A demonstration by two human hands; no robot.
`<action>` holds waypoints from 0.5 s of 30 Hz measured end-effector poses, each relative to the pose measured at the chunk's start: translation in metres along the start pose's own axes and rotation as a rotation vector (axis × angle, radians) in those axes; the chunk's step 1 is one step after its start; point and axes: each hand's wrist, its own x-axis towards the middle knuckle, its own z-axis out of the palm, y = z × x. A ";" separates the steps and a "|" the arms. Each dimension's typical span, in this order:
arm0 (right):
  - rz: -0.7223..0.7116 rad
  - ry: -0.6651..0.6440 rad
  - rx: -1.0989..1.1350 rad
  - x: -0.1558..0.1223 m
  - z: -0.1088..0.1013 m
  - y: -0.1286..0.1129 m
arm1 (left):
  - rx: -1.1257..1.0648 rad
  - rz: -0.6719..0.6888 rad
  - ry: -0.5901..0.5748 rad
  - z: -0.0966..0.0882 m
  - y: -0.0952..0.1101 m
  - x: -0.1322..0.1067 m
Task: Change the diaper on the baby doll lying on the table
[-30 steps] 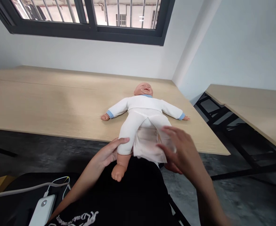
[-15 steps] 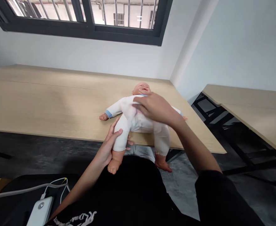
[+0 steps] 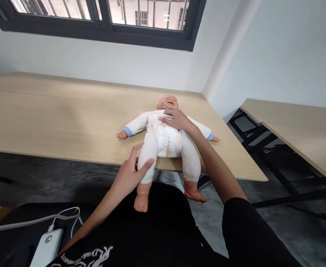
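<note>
A baby doll (image 3: 170,142) lies on its back at the table's front edge, its legs hanging over. It wears white clothing with blue cuffs and a patterned diaper at the waist. My left hand (image 3: 132,167) is wrapped around the doll's leg on the left side, thumb in front and fingers partly hidden behind. On the doll's chest, just under the chin, is my right hand (image 3: 176,119), its bent fingers on the white top (image 3: 154,118) with a fold of cloth between them. The doll's arms are spread out on the tabletop.
The wooden table (image 3: 68,111) runs along the wall under a dark-framed window (image 3: 152,35). A second table (image 3: 299,129) stands to the right, across a gap. At lower left a white power bank (image 3: 47,246) with cables lies on a black chair (image 3: 15,237).
My right hand has moved slightly up the chest, and the diaper front is now more exposed. The leg in my left hand has shifted a little right and down.
</note>
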 end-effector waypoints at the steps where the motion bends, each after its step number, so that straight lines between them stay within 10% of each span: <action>1: 0.022 0.041 0.032 -0.001 0.002 0.002 | 0.167 0.031 0.019 -0.003 0.002 0.001; 10: 0.270 0.144 0.010 -0.007 0.005 -0.001 | 0.631 0.421 0.233 -0.011 0.009 0.028; 15: 0.307 0.197 -0.090 -0.011 0.004 0.003 | 0.564 0.840 -0.263 0.017 0.041 0.060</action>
